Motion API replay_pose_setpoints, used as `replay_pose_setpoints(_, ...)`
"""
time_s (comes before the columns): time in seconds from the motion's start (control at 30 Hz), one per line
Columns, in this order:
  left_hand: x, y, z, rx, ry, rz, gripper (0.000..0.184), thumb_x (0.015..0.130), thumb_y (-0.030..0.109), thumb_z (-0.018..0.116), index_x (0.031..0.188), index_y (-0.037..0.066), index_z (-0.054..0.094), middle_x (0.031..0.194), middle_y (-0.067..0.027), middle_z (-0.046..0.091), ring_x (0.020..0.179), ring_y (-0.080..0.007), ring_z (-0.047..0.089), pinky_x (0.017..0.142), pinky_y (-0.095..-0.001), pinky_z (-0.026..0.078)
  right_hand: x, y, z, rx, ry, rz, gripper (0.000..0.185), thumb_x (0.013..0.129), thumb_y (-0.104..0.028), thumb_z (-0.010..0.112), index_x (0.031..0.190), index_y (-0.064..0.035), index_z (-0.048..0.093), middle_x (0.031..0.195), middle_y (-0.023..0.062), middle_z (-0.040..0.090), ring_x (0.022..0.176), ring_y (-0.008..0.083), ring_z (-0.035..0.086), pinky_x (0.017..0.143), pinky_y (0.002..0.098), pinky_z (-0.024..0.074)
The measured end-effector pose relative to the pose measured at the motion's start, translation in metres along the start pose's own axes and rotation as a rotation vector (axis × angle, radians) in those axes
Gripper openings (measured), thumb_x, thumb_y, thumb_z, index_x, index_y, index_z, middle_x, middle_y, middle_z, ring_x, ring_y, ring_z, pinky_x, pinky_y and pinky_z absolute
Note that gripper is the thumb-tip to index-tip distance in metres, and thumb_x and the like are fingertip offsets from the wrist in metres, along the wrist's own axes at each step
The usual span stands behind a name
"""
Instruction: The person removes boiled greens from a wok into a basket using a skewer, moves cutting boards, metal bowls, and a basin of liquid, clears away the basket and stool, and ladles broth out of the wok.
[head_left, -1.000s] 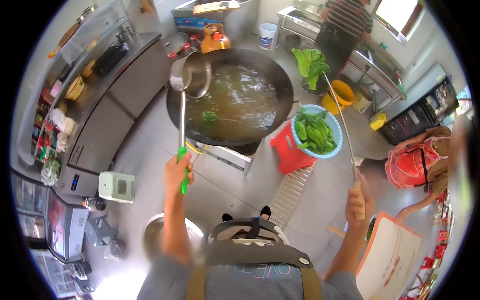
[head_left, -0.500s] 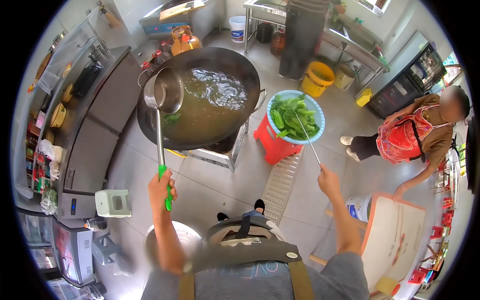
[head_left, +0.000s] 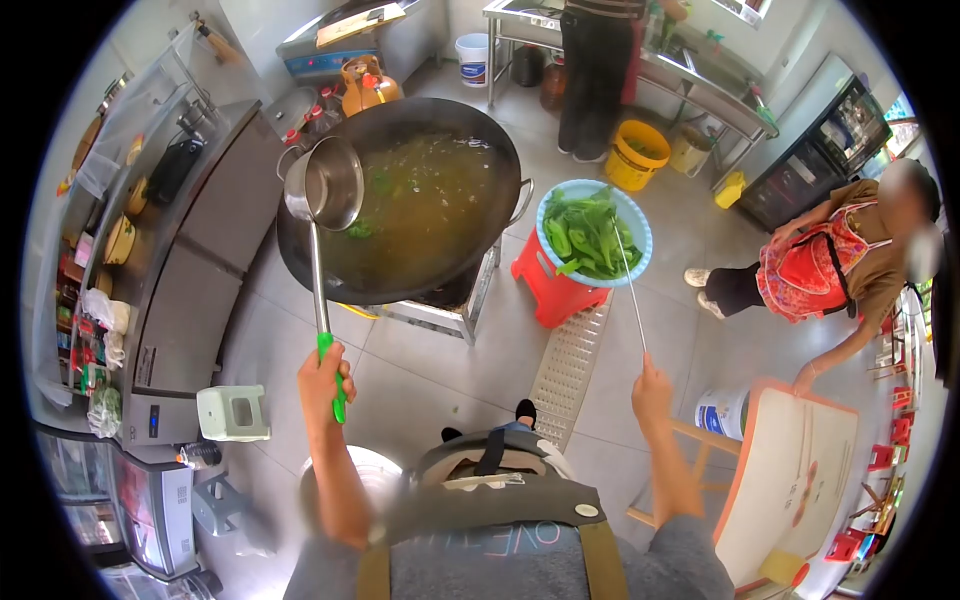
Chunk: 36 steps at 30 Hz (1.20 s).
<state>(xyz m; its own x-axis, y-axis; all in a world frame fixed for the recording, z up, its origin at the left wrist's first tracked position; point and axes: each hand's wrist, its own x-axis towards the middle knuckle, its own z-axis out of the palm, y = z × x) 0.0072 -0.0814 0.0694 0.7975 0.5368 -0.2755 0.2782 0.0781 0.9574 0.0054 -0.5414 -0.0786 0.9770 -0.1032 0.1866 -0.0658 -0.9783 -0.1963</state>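
Note:
My left hand [head_left: 322, 382] is wrapped around the green handle of a large metal ladle [head_left: 338, 185]. The ladle's bowl hangs over the left side of a big dark wok [head_left: 350, 285] holding yellowish-brown liquid, with a few green bits floating near it. In my right hand [head_left: 653, 398] is a thin metal rod [head_left: 638, 305]; whether it is one stick or a pair I cannot tell. The rod's far end is among leafy greens [head_left: 590, 240], which fill a light blue basin [head_left: 646, 238]. That basin rests on a red stool [head_left: 548, 290].
A metal stand [head_left: 455, 325] supports the wok, with an orange gas cylinder [head_left: 368, 88] behind it. A person in a red apron [head_left: 805, 275] touches a tilted tabletop [head_left: 790, 480] at right. Another person stands by the sink beside a yellow bucket [head_left: 636, 165]. A pale stool [head_left: 232, 412] stands left.
My right hand has dropped slightly toward me, and the rod stands steeper in the greens. The wok's liquid looks calmer, with less white glare. My left hand and ladle have barely moved.

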Motion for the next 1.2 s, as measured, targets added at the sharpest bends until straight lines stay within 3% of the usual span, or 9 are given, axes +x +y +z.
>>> replay_pose_setpoints(0.3, 0.005, -0.001, -0.007, 0.026, 0.031, -0.037, 0.016, 0.079, 0.018, 0.054, 0.074, 0.004, 0.048, 0.054, -0.0018, 0.044, 0.035, -0.0074, 0.039, 0.03, -0.0216, 0.031, 0.035, 0.009, -0.039, -0.188, -0.167, 0.072, 0.04, 0.073, -0.007, 0.049, 0.112, -0.006, 0.047, 0.073, 0.0183, 0.052, 0.064, 0.033, 0.053, 0.055, 0.0419, 0.0424)
replay_pose_setpoints(0.4, 0.009, -0.011, -0.014, -0.016, 0.012, 0.015, 0.017, 0.079, 0.018, 0.054, 0.075, 0.003, 0.048, 0.054, -0.0019, 0.044, 0.035, -0.0073, 0.039, 0.03, -0.0216, 0.031, 0.029, 0.008, -0.048, -0.159, -0.01, 0.011, 0.039, 0.072, -0.007, 0.048, 0.112, -0.0057, 0.048, 0.072, 0.0191, 0.052, 0.066, 0.0333, 0.053, 0.056, 0.0408, 0.0418)
replay_pose_setpoints(0.6, -0.003, 0.008, -0.01, -0.095, 0.099, 0.005, 0.016, 0.079, 0.018, 0.054, 0.076, 0.003, 0.049, 0.054, -0.0021, 0.045, 0.036, -0.007, 0.039, 0.031, -0.0209, 0.031, 0.02, -0.018, -0.051, 0.369, 0.032, 0.212, 0.042, 0.07, -0.01, 0.05, 0.112, -0.0031, 0.049, 0.065, 0.0225, 0.051, 0.06, 0.0328, 0.051, 0.057, 0.0367, 0.0403)
replay_pose_setpoints(0.7, 0.001, 0.006, -0.016, -0.074, 0.062, -0.007, 0.016, 0.079, 0.018, 0.054, 0.076, 0.004, 0.049, 0.054, -0.0014, 0.045, 0.036, -0.0066, 0.04, 0.031, -0.0204, 0.032, 0.017, -0.008, -0.04, 0.459, -0.025, 0.213, 0.044, 0.074, -0.012, 0.05, 0.117, -0.0034, 0.046, 0.06, 0.0041, 0.048, 0.053, 0.0106, 0.046, 0.046, 0.0262, 0.0393)
replay_pose_setpoints(0.8, -0.002, 0.007, -0.022, -0.049, 0.07, 0.007, 0.016, 0.08, 0.019, 0.054, 0.075, 0.004, 0.049, 0.055, -0.0008, 0.045, 0.037, -0.0063, 0.04, 0.032, -0.0201, 0.032, 0.012, -0.05, -0.079, 0.805, -0.109, 0.473, 0.042, 0.074, -0.012, 0.052, 0.115, -0.0031, 0.048, 0.062, 0.0064, 0.052, 0.054, 0.0123, 0.05, 0.046, 0.0243, 0.0414)
replay_pose_setpoints(0.87, -0.008, 0.011, -0.027, -0.02, 0.089, 0.021, 0.017, 0.08, 0.02, 0.054, 0.074, 0.005, 0.049, 0.055, -0.0004, 0.045, 0.038, -0.0061, 0.041, 0.032, -0.02, 0.032, 0.01, -0.063, -0.09, 0.911, -0.115, 0.454, 0.041, 0.077, -0.011, 0.051, 0.117, -0.0036, 0.046, 0.065, 0.0011, 0.051, 0.054, 0.0057, 0.047, 0.042, 0.0188, 0.0392)
replay_pose_setpoints(0.97, -0.008, 0.009, -0.04, -0.01, 0.096, 0.01, 0.019, 0.081, 0.02, 0.054, 0.073, 0.004, 0.047, 0.054, -0.0008, 0.045, 0.038, -0.0065, 0.042, 0.032, -0.0203, 0.032, 0.019, -0.099, -0.112, 1.049, -0.147, 0.378, 0.043, 0.077, -0.009, 0.051, 0.119, -0.0017, 0.043, 0.067, 0.0029, 0.052, 0.053, 0.0066, 0.047, 0.042, 0.0191, 0.0397)
replay_pose_setpoints(1.03, -0.013, 0.017, -0.044, -0.068, 0.123, -0.088, 0.019, 0.081, 0.02, 0.054, 0.072, 0.004, 0.047, 0.054, -0.0011, 0.045, 0.038, -0.0068, 0.042, 0.032, -0.0207, 0.032, 0.035, -0.123, -0.123, 1.087, -0.235, 0.326, 0.045, 0.077, -0.009, 0.051, 0.119, 0.0, 0.041, 0.066, 0.0034, 0.051, 0.052, 0.007, 0.046, 0.042, 0.0186, 0.0382)
replay_pose_setpoints(1.2, -0.018, 0.014, -0.063, -0.077, 0.145, -0.089, 0.02, 0.081, 0.019, 0.054, 0.072, 0.003, 0.047, 0.054, -0.0015, 0.045, 0.038, -0.0072, 0.042, 0.032, -0.0211, 0.032, 0.097, -0.196, -0.11, 1.208, -0.521, 0.26, 0.04, 0.076, -0.007, 0.052, 0.115, 0.0023, 0.044, 0.065, 0.004, 0.052, 0.05, 0.0089, 0.047, 0.041, 0.0212, 0.0389)
